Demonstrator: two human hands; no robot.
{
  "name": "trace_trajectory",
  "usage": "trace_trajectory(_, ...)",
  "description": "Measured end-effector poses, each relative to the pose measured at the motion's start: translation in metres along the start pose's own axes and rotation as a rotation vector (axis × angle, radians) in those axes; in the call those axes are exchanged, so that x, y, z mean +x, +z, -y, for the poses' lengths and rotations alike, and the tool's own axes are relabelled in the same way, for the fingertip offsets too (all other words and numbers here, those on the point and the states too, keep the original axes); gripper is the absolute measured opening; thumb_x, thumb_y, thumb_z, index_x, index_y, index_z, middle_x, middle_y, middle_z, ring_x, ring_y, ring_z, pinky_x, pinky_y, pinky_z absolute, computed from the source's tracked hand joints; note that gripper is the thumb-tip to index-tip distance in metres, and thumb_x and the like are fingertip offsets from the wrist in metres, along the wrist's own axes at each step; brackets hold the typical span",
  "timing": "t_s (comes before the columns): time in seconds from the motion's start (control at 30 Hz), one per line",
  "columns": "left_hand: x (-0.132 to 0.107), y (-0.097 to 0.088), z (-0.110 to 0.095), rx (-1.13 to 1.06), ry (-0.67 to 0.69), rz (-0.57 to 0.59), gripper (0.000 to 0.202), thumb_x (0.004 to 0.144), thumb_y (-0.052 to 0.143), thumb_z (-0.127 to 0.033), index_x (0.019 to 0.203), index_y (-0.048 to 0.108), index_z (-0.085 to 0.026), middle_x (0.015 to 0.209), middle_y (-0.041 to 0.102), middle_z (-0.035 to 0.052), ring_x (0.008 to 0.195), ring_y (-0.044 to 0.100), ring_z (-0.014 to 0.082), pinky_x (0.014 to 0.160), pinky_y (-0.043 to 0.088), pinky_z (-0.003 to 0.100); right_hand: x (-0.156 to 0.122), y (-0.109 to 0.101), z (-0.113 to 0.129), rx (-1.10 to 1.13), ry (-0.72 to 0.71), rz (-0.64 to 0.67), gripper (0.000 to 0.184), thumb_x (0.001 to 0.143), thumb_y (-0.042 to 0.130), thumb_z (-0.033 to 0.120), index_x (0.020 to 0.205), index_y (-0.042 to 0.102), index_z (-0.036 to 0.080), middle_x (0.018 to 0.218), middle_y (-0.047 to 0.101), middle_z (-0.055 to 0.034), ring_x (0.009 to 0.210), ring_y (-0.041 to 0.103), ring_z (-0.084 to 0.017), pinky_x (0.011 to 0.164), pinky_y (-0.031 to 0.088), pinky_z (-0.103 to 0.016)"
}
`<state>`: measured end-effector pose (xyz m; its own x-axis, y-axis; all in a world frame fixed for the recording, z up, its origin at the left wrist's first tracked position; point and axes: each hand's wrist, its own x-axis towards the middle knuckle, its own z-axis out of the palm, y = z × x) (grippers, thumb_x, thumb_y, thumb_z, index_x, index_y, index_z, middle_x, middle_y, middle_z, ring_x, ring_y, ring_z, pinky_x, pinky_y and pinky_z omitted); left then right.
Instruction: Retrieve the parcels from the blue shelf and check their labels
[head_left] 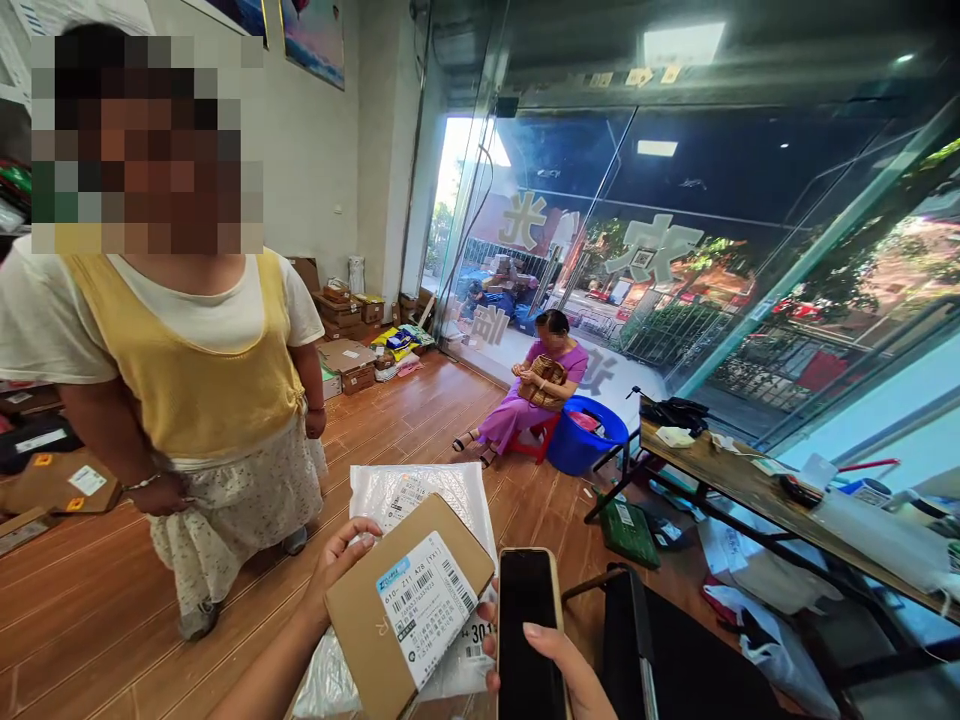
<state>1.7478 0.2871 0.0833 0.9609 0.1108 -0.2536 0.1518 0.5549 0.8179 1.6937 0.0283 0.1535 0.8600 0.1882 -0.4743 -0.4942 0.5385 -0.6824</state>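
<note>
My left hand [346, 552] is closed around a brown cardboard box [457, 535], its fingers curled over the top left edge. A white shipping label [426, 605] with barcodes faces up on the box. Behind and under the box sits a white bubble mailer [461, 488], which carries its own printed label, partly covered. My right hand [574, 665] grips a smartphone [529, 600] in a pale case, just right of the box. Its screen looks black, and my thumb lies across it.
A person in a yellow top [210, 370] stands at left. Another person in purple [555, 370] sits by a blue tub [585, 445] near the glass front. Parcels [349, 360] lie along the wall. At right are a cluttered table [720, 470] and a black chair [682, 650].
</note>
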Motion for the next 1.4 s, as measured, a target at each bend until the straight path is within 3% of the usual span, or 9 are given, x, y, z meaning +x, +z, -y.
trace_trajectory(0.1,0.001,-0.005,0.001,0.016,0.013,-0.008,0.057,0.036,0.09,-0.058,0.069,0.063,-0.02,0.051,0.062,-0.0037,0.045,0.054,0.0125,0.046,0.039,0.023,0.008,0.003,-0.001,-0.054,0.022,-0.005,0.063,0.045,0.093,0.044,0.095,0.07,0.012,0.089,0.075,-0.0099,0.071,0.066,-0.021,0.057,0.054,-0.03)
trace_trajectory(0.3,-0.003,-0.014,-0.001,0.027,0.03,-0.038,0.056,0.037,0.09,-0.058,0.068,0.063,-0.02,0.052,0.062,-0.0038,0.046,0.053,0.0122,0.047,0.039,0.024,0.007,0.013,-0.006,-0.093,0.064,-0.064,0.068,0.049,0.091,0.045,0.105,0.067,0.013,0.106,0.074,-0.0129,0.084,0.069,-0.023,0.064,0.056,-0.03)
trace_trajectory(0.93,-0.007,-0.028,-0.001,0.009,0.054,-0.03,0.056,0.036,0.091,-0.056,0.069,0.064,-0.019,0.055,0.064,-0.003,0.048,0.054,0.0122,0.049,0.041,0.023,0.002,0.022,-0.017,-0.079,0.053,-0.068,0.068,0.047,0.092,0.045,0.102,0.069,0.012,0.098,0.076,-0.011,0.081,0.069,-0.023,0.061,0.055,-0.031)
trace_trajectory(1.2,0.0,-0.04,0.01,-0.001,0.06,0.0,0.053,0.043,0.09,-0.054,0.074,0.064,-0.019,0.058,0.066,-0.0022,0.049,0.056,0.0135,0.049,0.042,0.024,0.003,0.024,-0.016,-0.098,0.042,-0.09,0.07,0.04,0.094,0.047,0.095,0.072,0.01,0.096,0.076,-0.0112,0.082,0.069,-0.024,0.059,0.055,-0.03)
trace_trajectory(1.4,0.007,-0.033,0.01,0.01,0.052,0.001,0.056,0.04,0.09,-0.056,0.073,0.063,-0.019,0.057,0.065,-0.0029,0.049,0.057,0.0138,0.049,0.043,0.025,0.003,0.027,-0.01,-0.113,0.042,-0.125,0.07,0.039,0.093,0.05,0.093,0.072,0.011,0.096,0.076,-0.0122,0.084,0.068,-0.024,0.061,0.055,-0.031)
